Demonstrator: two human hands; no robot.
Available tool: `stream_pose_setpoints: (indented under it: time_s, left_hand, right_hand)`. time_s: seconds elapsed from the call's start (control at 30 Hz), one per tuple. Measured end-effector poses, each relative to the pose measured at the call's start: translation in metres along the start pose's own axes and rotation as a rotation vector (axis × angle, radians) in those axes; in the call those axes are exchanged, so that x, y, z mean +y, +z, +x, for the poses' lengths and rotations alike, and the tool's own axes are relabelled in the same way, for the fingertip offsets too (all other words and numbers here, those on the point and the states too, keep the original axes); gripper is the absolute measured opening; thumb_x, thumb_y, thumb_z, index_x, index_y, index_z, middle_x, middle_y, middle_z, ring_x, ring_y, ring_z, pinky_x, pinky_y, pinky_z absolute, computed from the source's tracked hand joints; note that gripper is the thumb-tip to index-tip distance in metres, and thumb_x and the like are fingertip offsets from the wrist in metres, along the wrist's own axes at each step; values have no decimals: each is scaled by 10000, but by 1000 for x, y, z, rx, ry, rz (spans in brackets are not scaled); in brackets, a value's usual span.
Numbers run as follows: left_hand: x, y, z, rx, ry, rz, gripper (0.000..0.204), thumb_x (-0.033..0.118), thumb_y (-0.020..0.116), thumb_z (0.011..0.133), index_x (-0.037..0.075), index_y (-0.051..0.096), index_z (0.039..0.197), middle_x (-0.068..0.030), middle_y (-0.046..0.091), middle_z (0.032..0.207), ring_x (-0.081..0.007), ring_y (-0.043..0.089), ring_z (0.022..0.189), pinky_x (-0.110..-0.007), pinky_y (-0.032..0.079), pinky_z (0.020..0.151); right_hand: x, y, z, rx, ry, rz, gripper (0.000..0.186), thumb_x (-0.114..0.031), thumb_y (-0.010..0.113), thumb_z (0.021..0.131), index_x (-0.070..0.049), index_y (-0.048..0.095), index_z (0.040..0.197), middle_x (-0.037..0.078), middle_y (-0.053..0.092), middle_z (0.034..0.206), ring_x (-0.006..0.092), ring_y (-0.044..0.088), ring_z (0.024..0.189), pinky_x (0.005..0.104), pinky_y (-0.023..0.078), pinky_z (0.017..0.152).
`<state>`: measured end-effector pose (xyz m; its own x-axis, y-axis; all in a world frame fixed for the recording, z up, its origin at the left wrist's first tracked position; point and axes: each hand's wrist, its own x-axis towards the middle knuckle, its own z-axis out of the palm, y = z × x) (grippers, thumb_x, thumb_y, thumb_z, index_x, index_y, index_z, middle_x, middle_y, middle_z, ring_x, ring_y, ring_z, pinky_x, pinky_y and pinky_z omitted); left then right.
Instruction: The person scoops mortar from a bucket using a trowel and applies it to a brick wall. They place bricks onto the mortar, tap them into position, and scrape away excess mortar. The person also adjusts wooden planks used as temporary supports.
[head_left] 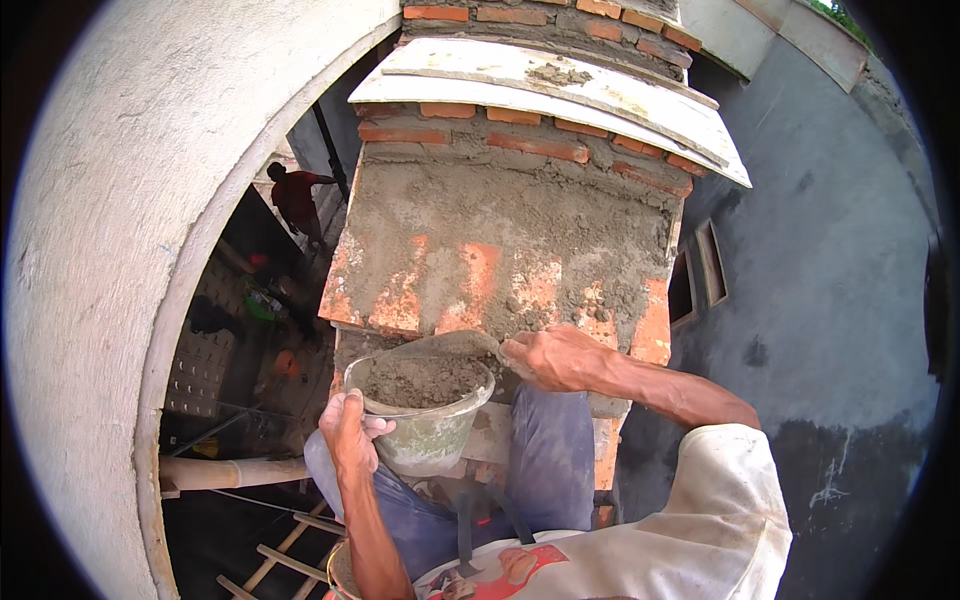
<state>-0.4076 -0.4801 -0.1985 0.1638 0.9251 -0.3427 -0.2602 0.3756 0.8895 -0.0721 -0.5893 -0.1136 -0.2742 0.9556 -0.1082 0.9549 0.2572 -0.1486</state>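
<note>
A mortar-smeared bucket [425, 440] sits tilted in front of me between my knees, with grey mortar [420, 382] inside. My left hand [348, 428] is closed on its near left rim. On the other side, my right hand [558, 358] is wrapped round the handle of a trowel. The trowel's grey, mortar-coated blade [450, 346] lies over the far rim of the bucket; its handle is hidden in my fist. Just beyond is a brick surface [480, 270], partly covered with rough mortar [500, 205].
A white board [560, 95] with a mortar lump rests across low brick courses [540, 147]. A pale wall [120, 200] curves along the left, a grey wall [810, 250] along the right. Down on the left are a person [297, 203], a bamboo pole [235, 472] and a ladder [285, 555].
</note>
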Motion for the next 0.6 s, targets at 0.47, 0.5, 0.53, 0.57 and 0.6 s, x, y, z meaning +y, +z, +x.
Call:
stream_pose_setpoints:
  time_s: [0.47,0.5,0.53,0.57,0.6]
  left_hand:
    - [-1,-8,-5,-87,12,-10,225,261,651,1040,37,632,1021,-13,657,768,-72,627,544,-315,663,547]
    - [-4,-10,-7,-96,17,-14,220,259,651,1039,41,630,1016,-13,657,764,-72,626,544,-314,663,549]
    - [-4,-12,-9,-100,27,-18,216,257,651,1039,44,627,1010,-14,658,761,-72,625,543,-314,663,550]
    - [-3,-12,-11,-115,21,-13,203,246,656,1036,54,615,988,-15,657,741,-71,621,541,-309,648,533]
    - [-5,-8,-9,-115,28,-24,200,243,657,1035,54,613,986,-17,656,736,-75,623,541,-308,639,525]
  right_hand:
    - [-31,24,21,-66,-86,-56,354,-60,644,905,83,658,1229,243,723,939,331,769,785,413,626,618]
    - [-33,29,14,-54,-71,74,373,-65,647,900,77,657,1245,250,729,950,352,766,798,438,626,637]
    - [-34,32,10,-36,-65,205,392,-70,650,894,71,656,1260,256,735,960,374,764,811,463,626,657]
    - [-34,30,7,-13,13,325,436,-105,673,864,79,646,1258,277,737,973,432,741,854,518,610,753]
    - [-27,34,6,17,21,379,452,-119,681,868,74,644,1274,270,740,1008,434,741,879,519,606,790]
